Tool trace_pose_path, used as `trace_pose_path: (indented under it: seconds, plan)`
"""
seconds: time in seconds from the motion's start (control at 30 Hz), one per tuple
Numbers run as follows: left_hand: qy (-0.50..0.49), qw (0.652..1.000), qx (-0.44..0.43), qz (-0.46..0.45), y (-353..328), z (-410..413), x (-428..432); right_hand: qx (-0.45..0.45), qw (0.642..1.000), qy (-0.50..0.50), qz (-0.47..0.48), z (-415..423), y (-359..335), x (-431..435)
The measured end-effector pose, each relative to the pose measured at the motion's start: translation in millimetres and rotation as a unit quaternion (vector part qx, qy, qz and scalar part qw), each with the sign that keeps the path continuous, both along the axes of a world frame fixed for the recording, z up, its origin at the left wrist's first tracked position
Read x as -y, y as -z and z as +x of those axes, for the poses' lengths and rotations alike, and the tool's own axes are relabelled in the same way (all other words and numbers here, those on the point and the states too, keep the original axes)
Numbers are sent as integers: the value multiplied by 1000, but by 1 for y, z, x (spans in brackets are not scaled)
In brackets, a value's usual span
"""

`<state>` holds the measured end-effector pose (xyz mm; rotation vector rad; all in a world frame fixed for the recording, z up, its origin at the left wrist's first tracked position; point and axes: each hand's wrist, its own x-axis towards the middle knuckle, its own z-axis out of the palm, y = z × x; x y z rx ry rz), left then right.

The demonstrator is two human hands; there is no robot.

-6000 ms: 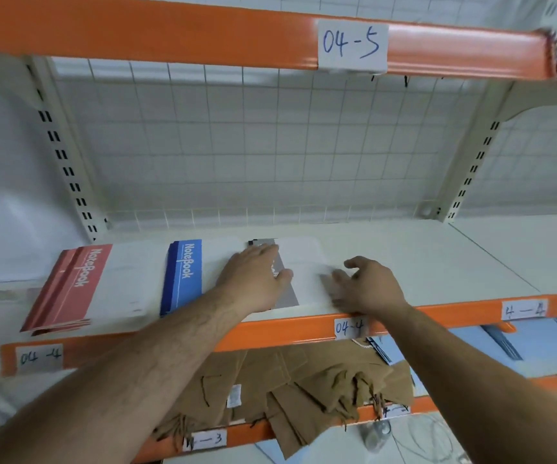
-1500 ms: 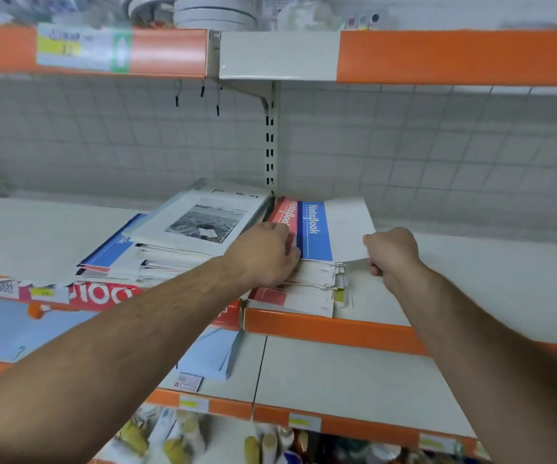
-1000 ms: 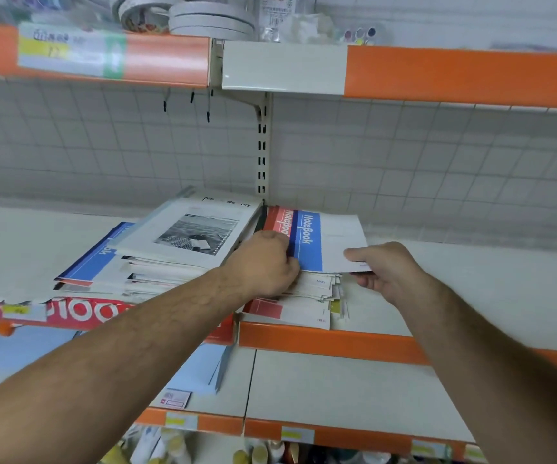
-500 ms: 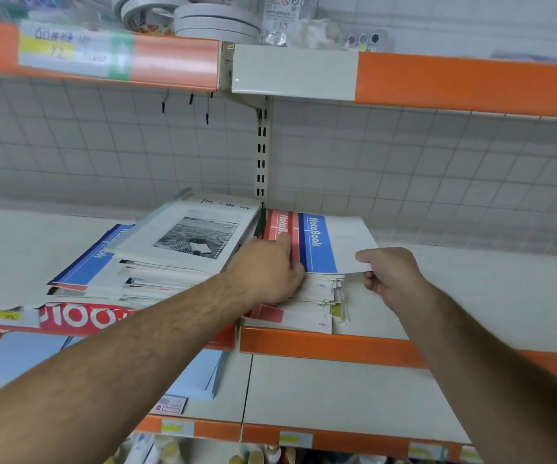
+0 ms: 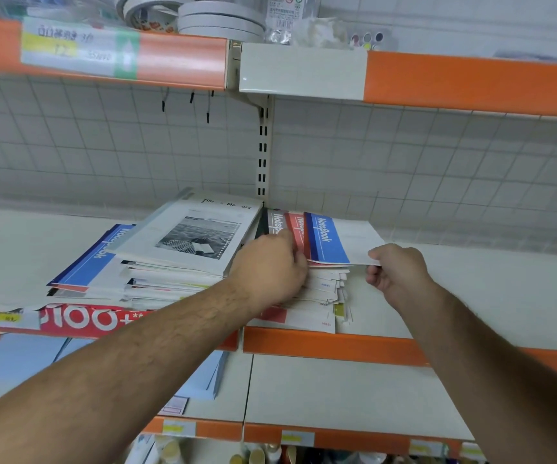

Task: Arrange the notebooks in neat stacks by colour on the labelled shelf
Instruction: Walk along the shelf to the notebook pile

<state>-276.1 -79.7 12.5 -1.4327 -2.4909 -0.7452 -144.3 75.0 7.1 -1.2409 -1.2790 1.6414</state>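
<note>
A messy pile of notebooks lies on the middle shelf [image 5: 471, 296]. On top at the right is a blue-and-white notebook [image 5: 334, 241]; my right hand [image 5: 396, 271] pinches its near right corner and lifts it slightly. Under it show a red notebook [image 5: 296, 226] and a dark grey one [image 5: 272, 221]. My left hand [image 5: 270, 267] presses into the left edge of this pile, fingers tucked among the covers. To the left sits a second pile topped by a white notebook with a black-and-white photo [image 5: 196, 234], over a blue notebook [image 5: 93, 259].
The shelf above [image 5: 454, 80] holds tape rolls [image 5: 220, 20] and small packets. A slotted upright [image 5: 263, 152] stands behind the piles against a white wire grid. Light blue pads [image 5: 16, 356] lie on the lower shelf; bottles show at the bottom edge.
Since six seconds ago I have left the 04-4 shelf for this pile. In the last second my right hand raised the blue notebook's corner, uncovering the red and dark grey covers.
</note>
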Motion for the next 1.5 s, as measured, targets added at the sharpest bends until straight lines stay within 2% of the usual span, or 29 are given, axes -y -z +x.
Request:
trace_pose_path:
  seconds: [0.1,0.17,0.2,0.27,0.33,0.43,0.57,0.67,0.77,1.0,1.13,1.5]
  plan:
    - [6,991,135,-3,-8,0,-1,-8,1000,3,-12,4,-3,3]
    - [12,965,263,4,-13,2,-2,-9,1000,-1,-14,5,-3,6]
    - [14,938,346,13,-15,3,-2,-10,1000,-2,-15,6,-3,8]
    - [8,861,508,39,-18,4,-3,-13,1000,-6,-14,8,-4,13]
    - [1,790,609,75,-20,4,-2,-14,1000,-16,-11,12,-4,18]
    - [4,720,681,136,-20,9,1,-3,999,-36,-4,18,-3,28]
    - [8,682,713,165,-18,16,8,20,999,-23,8,22,0,41]
    - [17,671,722,166,-13,18,13,59,998,5,36,26,4,51]
    - [24,676,719,159,-6,19,18,104,992,29,71,30,8,61]
    - [32,688,712,139,-3,16,39,128,985,85,83,40,9,84]
    - [18,707,691,149,-2,17,56,102,989,73,72,46,10,95]
    - [-22,728,640,244,-15,56,131,19,997,1,80,61,-5,148]
